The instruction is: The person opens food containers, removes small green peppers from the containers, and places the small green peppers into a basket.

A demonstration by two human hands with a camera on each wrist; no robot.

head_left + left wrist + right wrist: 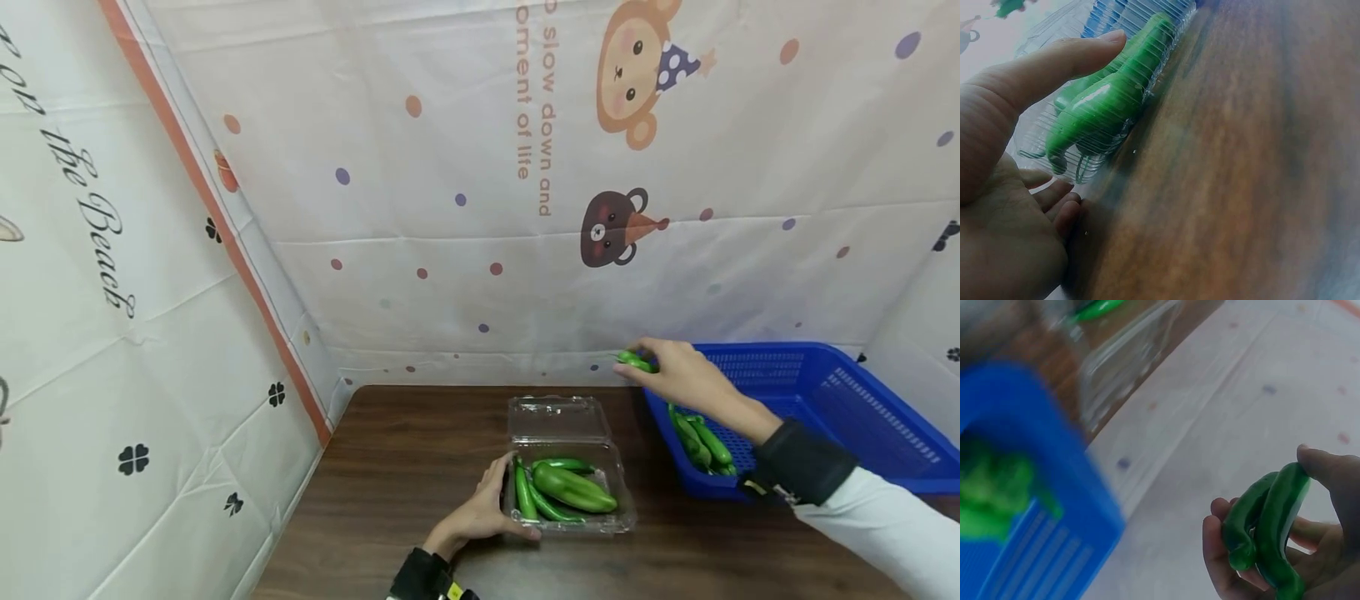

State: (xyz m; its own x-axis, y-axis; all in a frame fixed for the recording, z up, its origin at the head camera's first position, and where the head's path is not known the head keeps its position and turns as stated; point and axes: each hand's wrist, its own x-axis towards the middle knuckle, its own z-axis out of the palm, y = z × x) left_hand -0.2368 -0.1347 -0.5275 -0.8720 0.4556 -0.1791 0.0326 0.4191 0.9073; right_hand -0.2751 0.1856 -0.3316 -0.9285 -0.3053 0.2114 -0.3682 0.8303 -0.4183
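A clear plastic clamshell box (600,521) stands open on the brown table, holding several green peppers (573,487). My left hand (480,512) grips the box's left end, thumb along its front wall (1054,62); the peppers (1104,106) show through the ribbed plastic. My right hand (675,371) is raised above the near left corner of a blue basket (885,433) and holds a green pepper (634,361) in curled fingers. In the right wrist view two green pepper shapes (1272,525) lie in that hand.
More green peppers (701,442) lie in the basket's left end. The box's lid (555,417) lies open behind it. Printed fabric walls close off the back and the left of the table (390,467).
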